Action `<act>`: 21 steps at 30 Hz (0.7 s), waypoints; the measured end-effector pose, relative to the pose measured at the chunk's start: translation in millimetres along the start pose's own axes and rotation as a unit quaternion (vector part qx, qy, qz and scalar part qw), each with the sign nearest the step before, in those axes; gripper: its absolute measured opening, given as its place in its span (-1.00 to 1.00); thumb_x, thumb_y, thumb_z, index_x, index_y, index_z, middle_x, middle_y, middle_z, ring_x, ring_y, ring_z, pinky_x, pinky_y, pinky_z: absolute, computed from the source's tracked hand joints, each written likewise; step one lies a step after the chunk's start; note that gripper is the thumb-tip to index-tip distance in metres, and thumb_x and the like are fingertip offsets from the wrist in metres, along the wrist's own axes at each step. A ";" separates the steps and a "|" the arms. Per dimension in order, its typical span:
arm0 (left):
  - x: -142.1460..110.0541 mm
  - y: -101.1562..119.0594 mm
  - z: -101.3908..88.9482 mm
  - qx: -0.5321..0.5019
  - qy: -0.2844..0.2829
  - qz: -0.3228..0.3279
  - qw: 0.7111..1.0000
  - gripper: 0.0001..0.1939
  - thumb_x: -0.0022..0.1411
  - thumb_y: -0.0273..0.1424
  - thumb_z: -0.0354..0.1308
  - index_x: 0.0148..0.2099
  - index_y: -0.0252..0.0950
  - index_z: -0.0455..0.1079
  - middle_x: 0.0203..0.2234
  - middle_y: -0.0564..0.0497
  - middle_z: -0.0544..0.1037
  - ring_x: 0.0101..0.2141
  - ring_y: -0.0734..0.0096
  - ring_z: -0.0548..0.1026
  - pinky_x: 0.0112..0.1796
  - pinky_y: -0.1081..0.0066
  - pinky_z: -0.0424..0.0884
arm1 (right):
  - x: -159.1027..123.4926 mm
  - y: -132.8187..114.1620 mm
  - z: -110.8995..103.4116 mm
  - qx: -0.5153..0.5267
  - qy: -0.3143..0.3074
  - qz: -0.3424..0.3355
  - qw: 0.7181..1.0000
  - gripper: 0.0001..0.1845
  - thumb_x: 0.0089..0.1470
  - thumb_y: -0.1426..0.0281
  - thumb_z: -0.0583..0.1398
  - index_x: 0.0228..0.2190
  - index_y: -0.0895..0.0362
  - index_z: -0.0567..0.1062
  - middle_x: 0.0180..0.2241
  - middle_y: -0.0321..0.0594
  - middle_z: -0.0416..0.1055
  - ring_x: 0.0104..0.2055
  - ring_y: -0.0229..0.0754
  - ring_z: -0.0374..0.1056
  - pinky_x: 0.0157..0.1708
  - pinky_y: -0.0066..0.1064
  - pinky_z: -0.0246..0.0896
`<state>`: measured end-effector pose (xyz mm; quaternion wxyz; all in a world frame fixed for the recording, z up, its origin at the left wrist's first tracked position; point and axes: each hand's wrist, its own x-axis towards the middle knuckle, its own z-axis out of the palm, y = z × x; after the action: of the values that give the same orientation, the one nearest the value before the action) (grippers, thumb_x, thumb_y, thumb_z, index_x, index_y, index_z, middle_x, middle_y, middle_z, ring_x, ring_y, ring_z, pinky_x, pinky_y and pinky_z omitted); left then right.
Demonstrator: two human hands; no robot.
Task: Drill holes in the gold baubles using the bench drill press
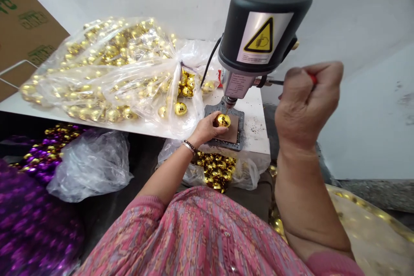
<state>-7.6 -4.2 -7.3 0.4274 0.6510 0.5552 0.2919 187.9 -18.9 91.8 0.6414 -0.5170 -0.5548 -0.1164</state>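
In my left hand [208,129] a shiny gold ball [223,120] is pinched between thumb and fingers. It rests on a brown pad [231,136] over the dark base plate [239,143] of a small drill press [261,21]. The drill bit [227,111] points down at the ball's top; whether it touches cannot be made out. My right hand [308,99] is wrapped round the red-ended feed lever [273,82] at the press's right side. Most of the lever's grip is hidden in my fist.
A big clear bag [106,73] of gold balls covers the white table's left side. Loose gold balls [180,108] lie by its mouth. Below the table's front edge hangs an open bag of gold balls [218,170]. Purple and gold balls [45,155] are at lower left, a cardboard box [27,30] behind.
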 end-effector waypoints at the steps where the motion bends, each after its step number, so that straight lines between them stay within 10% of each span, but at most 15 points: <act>1: -3.5 -1.8 -0.7 -0.004 -0.002 0.006 1.000 -0.46 0.21 -0.42 0.58 0.23 -0.25 0.65 -0.10 0.01 0.78 -0.08 0.20 0.70 0.00 0.36 0.61 | 8.4 -3.0 0.4 -0.003 -0.008 0.012 1.000 -0.76 0.46 0.18 0.05 -0.24 0.04 0.34 -0.41 -0.37 0.32 -0.39 -0.31 0.24 -0.22 -0.33 0.28; 12: -58.6 -40.4 -30.9 0.077 -0.116 0.100 0.985 -0.25 0.25 -0.25 0.65 0.43 -0.22 0.60 0.16 -0.16 0.76 -0.23 0.33 0.67 -0.08 0.28 0.69 | 15.5 0.7 -0.5 0.031 -0.037 0.015 0.999 -0.74 0.48 0.18 0.17 -0.22 0.05 0.29 -0.37 -0.50 0.31 -0.45 -0.45 0.14 -0.16 -0.40 0.33; 21: 6.9 -55.6 -82.8 0.173 0.240 -0.073 0.952 -0.48 0.57 -0.53 0.06 0.42 -0.35 0.63 0.25 -0.29 0.76 0.07 0.09 0.77 0.24 0.18 0.64 | 8.7 3.9 -2.7 0.041 -0.044 0.018 0.998 -0.70 0.48 0.10 0.17 -0.19 0.05 0.32 -0.32 -0.46 0.36 -0.41 -0.44 0.19 -0.13 -0.36 0.35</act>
<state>-103.2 22.7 -18.4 0.1824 0.5838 0.7292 0.3070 195.4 -15.6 97.3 0.6393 -0.5045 -0.5773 -0.0590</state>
